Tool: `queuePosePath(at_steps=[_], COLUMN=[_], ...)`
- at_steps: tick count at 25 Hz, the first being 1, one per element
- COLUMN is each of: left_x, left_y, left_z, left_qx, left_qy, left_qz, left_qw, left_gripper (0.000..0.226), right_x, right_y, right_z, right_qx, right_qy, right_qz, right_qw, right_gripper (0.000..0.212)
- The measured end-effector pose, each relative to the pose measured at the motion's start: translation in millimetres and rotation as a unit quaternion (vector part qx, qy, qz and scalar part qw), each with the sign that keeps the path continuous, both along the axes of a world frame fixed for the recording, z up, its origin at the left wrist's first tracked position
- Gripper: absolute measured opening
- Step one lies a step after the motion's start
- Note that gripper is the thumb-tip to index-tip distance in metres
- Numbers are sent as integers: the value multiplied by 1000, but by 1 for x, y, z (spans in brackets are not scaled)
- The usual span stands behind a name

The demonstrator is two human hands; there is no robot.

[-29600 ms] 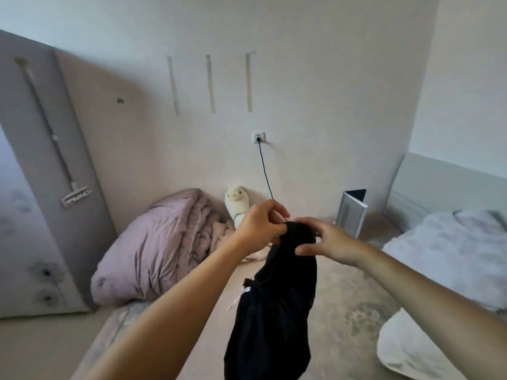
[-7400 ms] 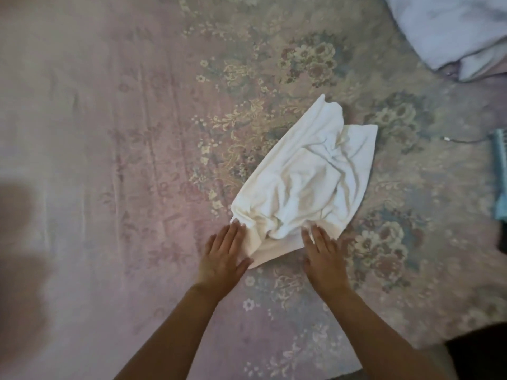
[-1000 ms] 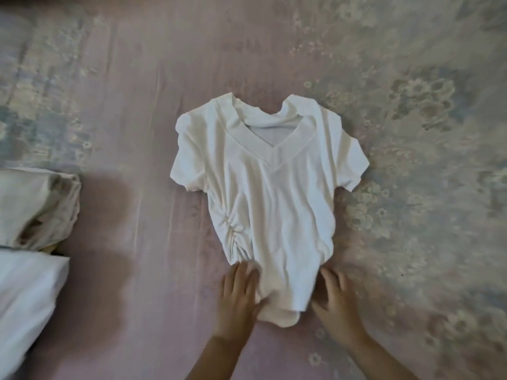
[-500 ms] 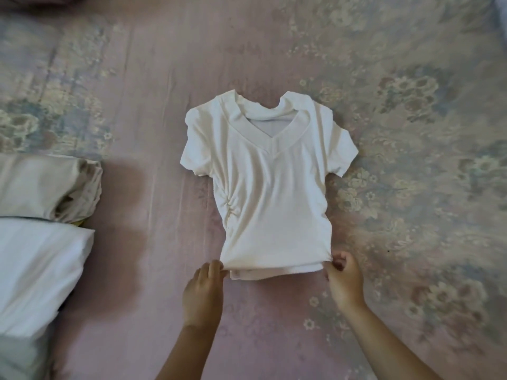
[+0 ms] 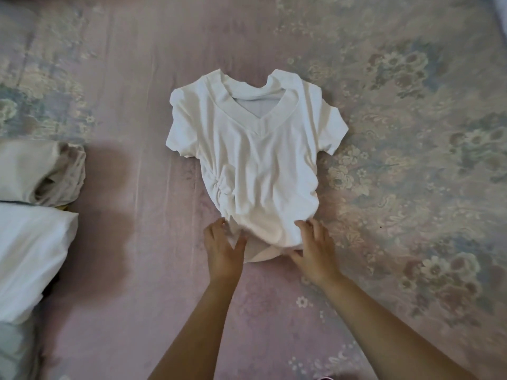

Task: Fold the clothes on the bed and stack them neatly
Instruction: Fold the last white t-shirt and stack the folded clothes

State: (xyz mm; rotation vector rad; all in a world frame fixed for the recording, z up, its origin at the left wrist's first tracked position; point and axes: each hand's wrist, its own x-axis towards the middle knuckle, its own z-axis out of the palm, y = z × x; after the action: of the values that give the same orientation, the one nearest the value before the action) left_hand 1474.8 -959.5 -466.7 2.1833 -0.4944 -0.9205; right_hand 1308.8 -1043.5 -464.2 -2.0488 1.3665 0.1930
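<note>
We look straight down on a white V-neck T-shirt [image 5: 260, 165] spread front-up on the bed [image 5: 411, 133], which wears a pink sheet patterned with pale flowers. The shirt's neckline points to the far side and its hem lies near us. Both short sleeves stick out to the sides, the left one a little crumpled. A gathered knot of fabric puckers the shirt's left side seam, about halfway down. The lower part of the shirt is rumpled, and the hem bunches between our hands, with a duller strip of fabric showing beneath the front layer.

Our left hand [image 5: 223, 249] lies flat at the hem's left corner, fingers straight and slightly spread, thumb angled toward the cloth; its grip is spread and it presses on the edge rather than pinching it. Our right hand [image 5: 315, 249] rests on the hem's right corner, fingers straight and fanned over the fabric, thumb reaching inward along the lower edge; its grip is likewise spread, pressing the cloth down.

At the left edge of the bed, well apart from the shirt, sit a folded beige garment [image 5: 41, 174] and, nearer to us, a folded white garment [image 5: 30, 253], the two touching. Beneath the white one, darker and greyish layers show, too dim to identify. A shadow falls on the sheet between this pile and the shirt.
</note>
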Motion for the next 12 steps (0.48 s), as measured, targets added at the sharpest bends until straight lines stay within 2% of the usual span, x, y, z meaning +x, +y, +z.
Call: queuePosePath(at_steps=[1, 3, 4, 6, 7, 9, 11, 12], left_x=[-2, -1, 3, 17, 26, 40, 43, 41], left_y=[-2, -7, -11, -26, -34, -47, -55, -56], left_z=[-3, -10, -11, -9, -8, -5, 1, 3], left_qx=[19, 46, 44, -2, -18, -17, -7, 6], left_qy=[-13, -66, -82, -34, -15, 15, 48, 36], left_qz=[-21, -31, -4, 81, 90, 92, 127, 123], left_qw=[1000, 996, 996, 996, 996, 995, 991, 992], left_gripper=[59, 54, 47, 20, 7, 6, 3, 7], right_x=[6, 12, 14, 19, 20, 19, 14, 12], right_y=[-2, -13, -21, -39, -48, -63, -71, -73], right_z=[-3, -7, -8, -5, -3, 1, 6, 8], right_qx=[-27, -99, -108, -77, -50, 21, 69, 86], right_qy=[19, 15, -7, -52, -79, -125, -169, -195], right_qz=[2, -7, -23, -52, -64, -122, -220, -273], right_qw=[999, 995, 994, 994, 993, 984, 958, 938], right_gripper=[55, 37, 27, 15, 18, 31, 38, 37])
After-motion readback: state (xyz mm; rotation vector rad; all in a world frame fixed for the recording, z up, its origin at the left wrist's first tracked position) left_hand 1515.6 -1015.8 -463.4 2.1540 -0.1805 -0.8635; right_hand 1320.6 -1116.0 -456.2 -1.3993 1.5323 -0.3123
